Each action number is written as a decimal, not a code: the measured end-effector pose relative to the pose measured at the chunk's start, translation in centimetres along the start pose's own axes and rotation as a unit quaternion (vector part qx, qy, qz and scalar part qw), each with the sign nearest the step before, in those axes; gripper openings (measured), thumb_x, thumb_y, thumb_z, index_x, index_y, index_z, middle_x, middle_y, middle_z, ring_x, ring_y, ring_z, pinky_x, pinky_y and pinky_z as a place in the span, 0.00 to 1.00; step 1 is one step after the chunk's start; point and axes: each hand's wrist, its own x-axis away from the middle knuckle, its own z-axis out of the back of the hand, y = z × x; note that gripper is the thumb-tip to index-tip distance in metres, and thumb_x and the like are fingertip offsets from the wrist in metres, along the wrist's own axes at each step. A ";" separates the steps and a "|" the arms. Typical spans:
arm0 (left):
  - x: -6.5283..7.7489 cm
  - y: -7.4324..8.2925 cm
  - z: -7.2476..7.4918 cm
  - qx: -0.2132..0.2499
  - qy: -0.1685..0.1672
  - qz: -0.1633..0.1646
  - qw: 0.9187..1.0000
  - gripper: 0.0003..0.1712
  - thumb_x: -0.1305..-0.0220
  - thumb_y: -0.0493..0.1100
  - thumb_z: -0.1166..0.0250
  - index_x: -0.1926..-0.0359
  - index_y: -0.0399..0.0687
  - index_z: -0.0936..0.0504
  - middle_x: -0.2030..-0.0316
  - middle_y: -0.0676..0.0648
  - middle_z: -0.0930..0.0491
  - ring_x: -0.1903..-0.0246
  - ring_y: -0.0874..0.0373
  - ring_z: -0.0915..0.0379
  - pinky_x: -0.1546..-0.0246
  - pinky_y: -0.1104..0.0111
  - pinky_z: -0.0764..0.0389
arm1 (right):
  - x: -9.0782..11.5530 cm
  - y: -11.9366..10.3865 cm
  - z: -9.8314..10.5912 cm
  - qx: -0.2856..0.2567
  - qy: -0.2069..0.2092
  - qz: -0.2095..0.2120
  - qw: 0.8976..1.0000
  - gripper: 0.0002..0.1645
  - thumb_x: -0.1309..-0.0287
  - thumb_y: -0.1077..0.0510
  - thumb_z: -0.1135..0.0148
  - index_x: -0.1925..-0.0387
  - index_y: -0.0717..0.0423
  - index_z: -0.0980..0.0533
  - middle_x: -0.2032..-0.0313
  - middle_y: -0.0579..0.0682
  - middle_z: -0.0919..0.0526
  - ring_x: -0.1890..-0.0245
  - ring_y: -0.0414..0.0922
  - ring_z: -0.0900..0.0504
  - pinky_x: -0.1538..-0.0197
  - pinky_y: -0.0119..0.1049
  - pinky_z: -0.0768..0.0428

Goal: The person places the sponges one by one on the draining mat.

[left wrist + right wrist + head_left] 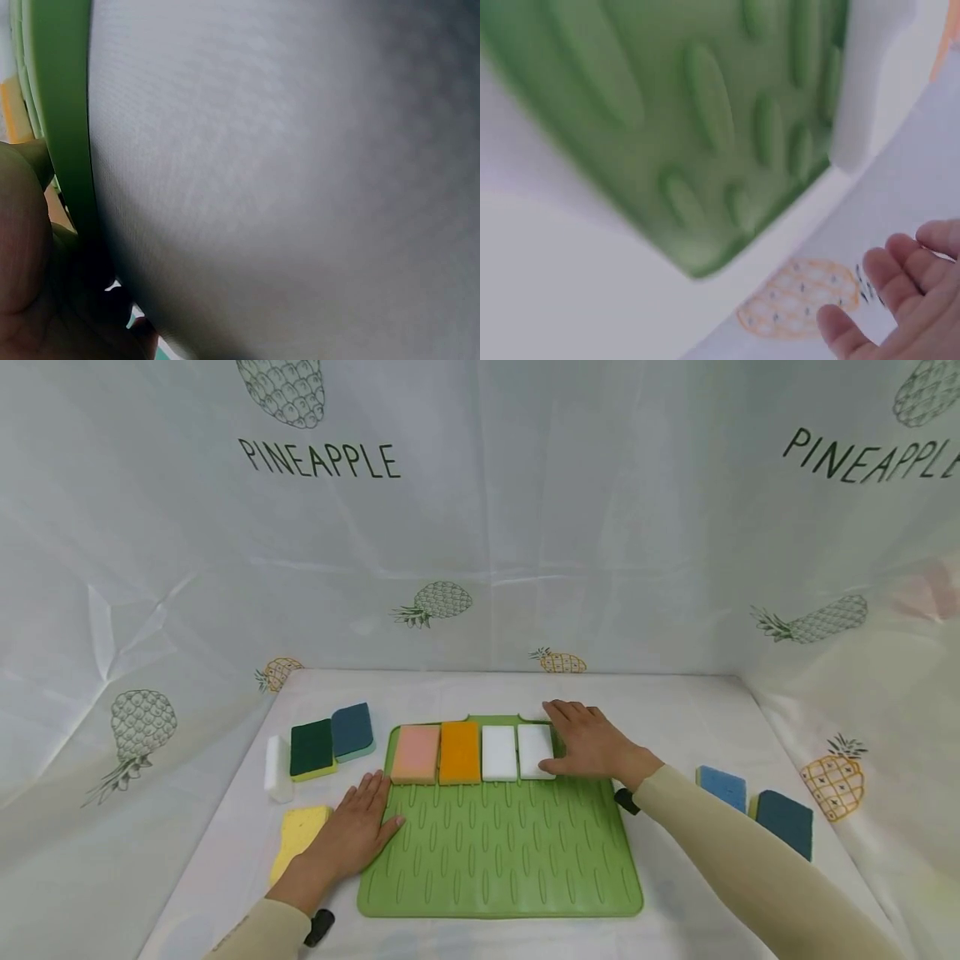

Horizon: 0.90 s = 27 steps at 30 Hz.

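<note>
A green ridged mat [495, 852] lies on the table. Along its far edge, from left to right, are a pink sponge [416, 753], an orange sponge [459, 752] and two white sponges, the inner [498, 753] and the outer [534, 750]. My left hand [352, 831] rests at the mat's left edge, its fingers extended toward the pink sponge. Beside the outer white sponge is my right hand [592, 739], thumb at its near corner and fingers past its far corner. The right wrist view shows those fingers [889, 277] loosely spread, with nothing between them.
Left of the mat are a white block [277, 768], a dark green and yellow sponge [311, 747], a blue-grey sponge [352, 728] and a yellow sponge [300, 835]. On the right lie a blue sponge [722, 787] and a dark teal sponge [783, 820]. Pineapple-print sheeting [600, 527] surrounds the table.
</note>
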 end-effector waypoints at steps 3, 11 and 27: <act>0.0 0.1 0.0 -0.002 0.001 0.001 1.000 0.44 0.18 0.59 0.46 0.19 0.30 0.44 0.19 0.31 0.48 0.18 0.34 0.53 0.20 0.40 0.44 | 0.8 0.9 0.9 0.017 0.047 0.003 0.999 0.59 0.33 0.29 0.36 0.19 0.64 0.44 0.23 0.64 0.35 0.25 0.65 0.34 0.29 0.67 0.31; 0.0 0.1 0.0 -0.001 -0.001 0.000 1.000 0.44 0.18 0.58 0.46 0.19 0.29 0.44 0.19 0.30 0.48 0.19 0.33 0.53 0.20 0.40 0.44 | 4.9 2.8 1.0 0.052 0.129 -0.006 0.990 0.50 0.32 0.37 0.31 0.25 0.65 0.35 0.30 0.66 0.26 0.31 0.65 0.27 0.33 0.66 0.27; -0.1 0.2 -0.1 0.005 0.004 -0.002 1.000 0.44 0.18 0.58 0.46 0.19 0.29 0.45 0.19 0.30 0.48 0.19 0.33 0.53 0.21 0.39 0.45 | 17.1 10.0 0.6 0.125 0.203 -0.021 0.971 0.43 0.43 0.45 0.23 0.34 0.66 0.26 0.41 0.65 0.19 0.42 0.65 0.21 0.45 0.66 0.22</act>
